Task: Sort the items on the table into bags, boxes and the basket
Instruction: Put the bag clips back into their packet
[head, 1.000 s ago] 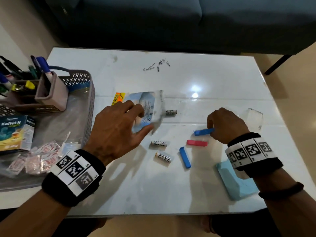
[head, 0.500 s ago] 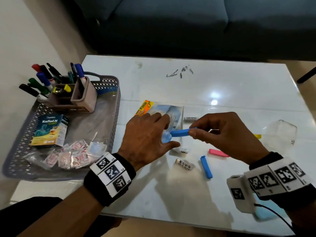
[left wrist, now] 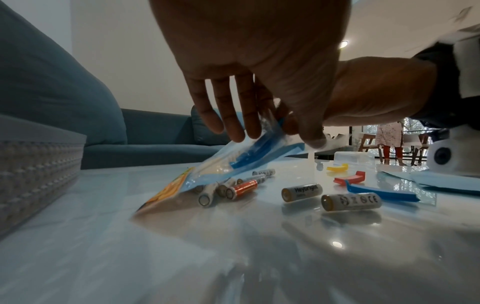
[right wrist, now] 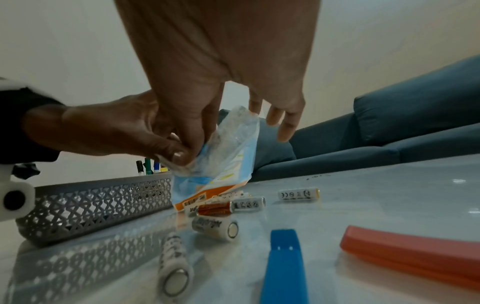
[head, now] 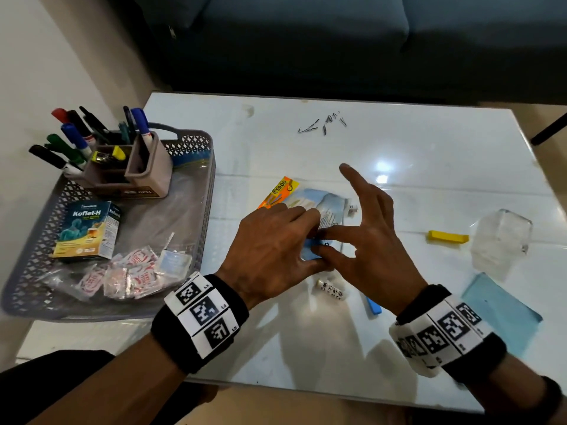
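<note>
— since half a second ago the blue clip has gone from the right hand (head: 365,240)'s fingertips into the bag (left wrist: 233,158); it now shows through the plastic, lying along the bag's slope.

— how do the hands stand?

— left hand (head: 273,250) pinches the bag's open edge between thumb and fingers, holding it raised off the surface (head: 306,348). the right thumb and a finger nip the same edge just beside the left thumb, while its other fingers stand straight and spread.

— and what comes next, by your reckoning?

— more loose things into that mouth, i'd judge. the mouth is up at the hands; the bag's long axis runs down and away to the left, its orange end (left wrist: 168,191) on the surface near the basket (head: 202,210).

— what's nearest?

— batteries (left wrist: 301,192) lie just under and beside the bag. a second blue clip (right wrist: 283,265) and a red clip (right wrist: 410,251) lie toward the right wrist, long axes roughly pointing away from the person. the right hand is nearer those; the left is taken up with the bag.

— the yellow clip (head: 448,237)?

— farther right, near a clear box (head: 500,240).
</note>
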The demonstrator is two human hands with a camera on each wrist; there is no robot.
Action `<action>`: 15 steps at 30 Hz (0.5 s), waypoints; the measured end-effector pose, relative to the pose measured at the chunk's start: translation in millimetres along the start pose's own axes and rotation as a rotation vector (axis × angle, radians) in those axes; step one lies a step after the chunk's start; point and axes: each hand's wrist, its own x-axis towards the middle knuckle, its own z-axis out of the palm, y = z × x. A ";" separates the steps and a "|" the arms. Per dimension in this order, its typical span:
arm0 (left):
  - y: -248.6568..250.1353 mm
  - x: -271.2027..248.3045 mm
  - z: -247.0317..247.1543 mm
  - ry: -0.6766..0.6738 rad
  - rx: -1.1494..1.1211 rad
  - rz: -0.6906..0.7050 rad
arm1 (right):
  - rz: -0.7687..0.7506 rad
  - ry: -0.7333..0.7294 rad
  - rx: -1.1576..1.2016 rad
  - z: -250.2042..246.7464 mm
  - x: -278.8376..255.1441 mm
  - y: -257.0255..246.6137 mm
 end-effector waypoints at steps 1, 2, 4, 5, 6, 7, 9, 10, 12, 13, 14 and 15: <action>-0.3 0.1 -0.7 -0.003 -0.004 -0.002 | 0.009 -0.013 -0.033 0.8 -0.1 1.0; -0.9 0.3 -1.0 -0.007 -0.011 -0.003 | 0.030 -0.039 -0.061 1.9 -0.4 2.2; -2.3 0.8 -0.6 -0.020 -0.018 -0.012 | 0.115 -0.121 -0.081 2.0 -1.3 6.4; -4.0 1.2 -0.5 -0.029 -0.012 -0.026 | 0.158 -0.156 -0.056 0.4 -1.3 8.9; -6.0 1.6 -0.2 -0.037 -0.005 -0.046 | 0.179 -0.175 0.001 -2.1 -1.0 11.2; -9.0 2.0 -0.2 -0.042 0.001 -0.069 | 0.174 -0.170 0.091 -5.4 0.8 12.2; -14.5 2.1 0.1 -0.037 -0.010 -0.118 | 0.196 -0.132 0.309 -18.4 7.8 12.0; -16.4 2.3 -0.2 -0.027 -0.023 -0.140 | 0.252 -0.119 0.406 -27.6 12.3 12.6; -17.4 2.8 -0.8 -0.011 -0.044 -0.175 | 0.406 -0.112 0.517 -46.4 17.5 18.7; -15.8 3.0 -0.6 -0.012 -0.046 -0.194 | 0.473 -0.112 0.474 -55.4 16.7 23.4; -14.7 3.1 -0.9 -0.016 -0.037 -0.211 | 0.517 -0.120 0.362 -61.9 15.3 28.7; -13.0 3.1 -1.1 -0.020 -0.026 -0.219 | 0.551 -0.152 0.187 -66.4 11.8 33.0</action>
